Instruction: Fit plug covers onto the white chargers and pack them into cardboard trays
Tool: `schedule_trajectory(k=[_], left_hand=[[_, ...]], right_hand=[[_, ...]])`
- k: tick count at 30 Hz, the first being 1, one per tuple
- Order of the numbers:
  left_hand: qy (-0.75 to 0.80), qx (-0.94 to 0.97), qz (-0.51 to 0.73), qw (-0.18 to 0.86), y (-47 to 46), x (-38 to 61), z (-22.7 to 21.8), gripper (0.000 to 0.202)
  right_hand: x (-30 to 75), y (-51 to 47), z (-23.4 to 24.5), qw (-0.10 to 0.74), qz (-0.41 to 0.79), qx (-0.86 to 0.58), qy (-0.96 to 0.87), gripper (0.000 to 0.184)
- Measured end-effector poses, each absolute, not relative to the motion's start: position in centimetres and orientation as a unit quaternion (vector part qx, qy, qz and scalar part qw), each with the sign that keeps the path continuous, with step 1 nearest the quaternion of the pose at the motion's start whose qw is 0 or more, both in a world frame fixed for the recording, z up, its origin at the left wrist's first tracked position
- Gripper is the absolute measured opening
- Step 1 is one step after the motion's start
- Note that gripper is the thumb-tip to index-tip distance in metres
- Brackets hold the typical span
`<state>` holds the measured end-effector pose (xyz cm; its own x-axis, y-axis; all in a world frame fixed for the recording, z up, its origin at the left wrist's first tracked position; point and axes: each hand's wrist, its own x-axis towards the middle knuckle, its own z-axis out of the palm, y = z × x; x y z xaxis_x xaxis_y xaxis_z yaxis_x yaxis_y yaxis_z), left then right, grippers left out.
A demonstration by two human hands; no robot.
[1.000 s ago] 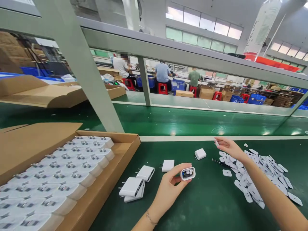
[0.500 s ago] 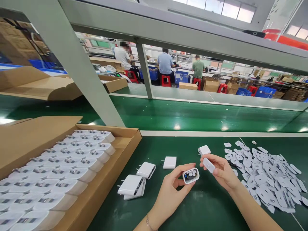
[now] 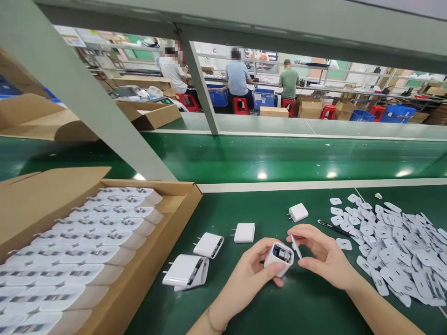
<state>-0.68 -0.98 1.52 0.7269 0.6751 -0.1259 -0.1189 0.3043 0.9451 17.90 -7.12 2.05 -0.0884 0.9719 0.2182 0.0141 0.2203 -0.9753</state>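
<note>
Over the tabletop (image 3: 300,304) in the head view, the left hand (image 3: 248,266) grasps an open-ended charger (image 3: 280,259); the right hand (image 3: 321,253) pinches a cover (image 3: 296,246) just beside it, not yet on. Loose chargers (image 3: 184,270) and piled covers (image 3: 401,253) seem left; boxed chargers (image 3: 120,238) form rows.

Green worktop (image 3: 268,209) with a white stripe (image 3: 261,187); white charger casing (image 3: 282,265), dark inside with perhaps a bluish patch (image 3: 276,251), too small to be sure; white end plate (image 3: 296,247); brown box (image 3: 169,232); red stools (image 3: 240,105); blue crates (image 3: 263,98)

Left hand (image 3: 249,266) curled in grip; right hand (image 3: 324,257) pinching beside; forearms (image 3: 379,304) angled inward.
</note>
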Motion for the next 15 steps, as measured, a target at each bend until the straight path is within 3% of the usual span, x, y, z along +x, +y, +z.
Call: schedule_trajectory(k=[7,15], left_hand=[[0.194,0.495,0.168,0.830,-0.94,-0.82,1.49,0.039],[0.205,0.492,0.144,0.834,-1.01,-1.14,2.16,0.040]], right_hand=[[18.17,-7.50,3.18,0.441,0.459,-0.417,-0.649,0.050],[17.85,-7.38,3.22,0.441,0.474,-0.398,-0.650,0.050]])
